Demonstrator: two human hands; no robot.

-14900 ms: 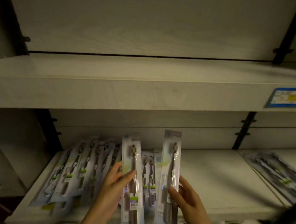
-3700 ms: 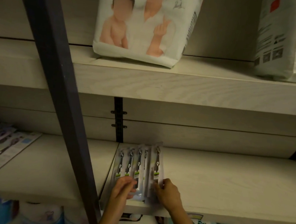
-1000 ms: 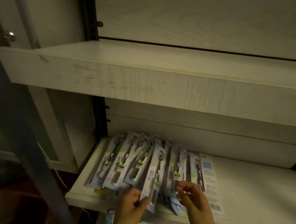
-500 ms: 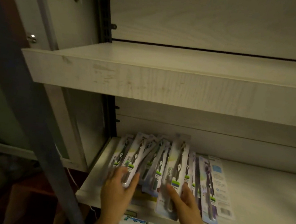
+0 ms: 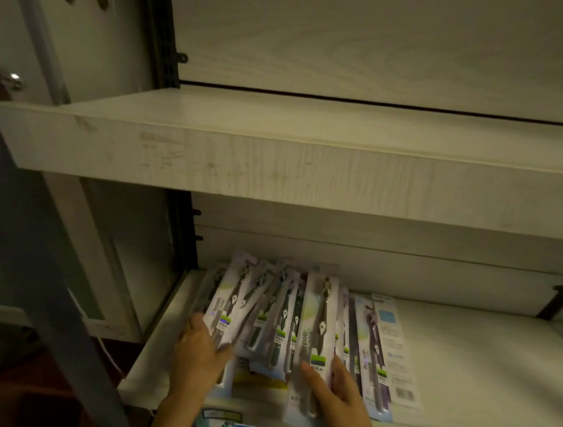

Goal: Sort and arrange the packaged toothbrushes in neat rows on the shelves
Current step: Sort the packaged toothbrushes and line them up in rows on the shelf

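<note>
Shifted: left hand (image 5: 195, 360), fingers now curled round leftmost pale card-backed toothbrush pack (image 5: 227, 297); right hand (image 5: 335, 387) pinches raised matching pack (image 5: 319, 320), thumb in front. Fanned packs (image 5: 277, 316) between both hands' fingers overlap on whitish wooden shelf (image 5: 481, 370); rows judged barely begun

Roughly ten overlapping toothbrush packs (image 5: 319, 327) on the lower shelf (image 5: 481, 370), one upper shelf (image 5: 311, 171), one left hand (image 5: 197, 363), one right hand (image 5: 341, 401).
</note>
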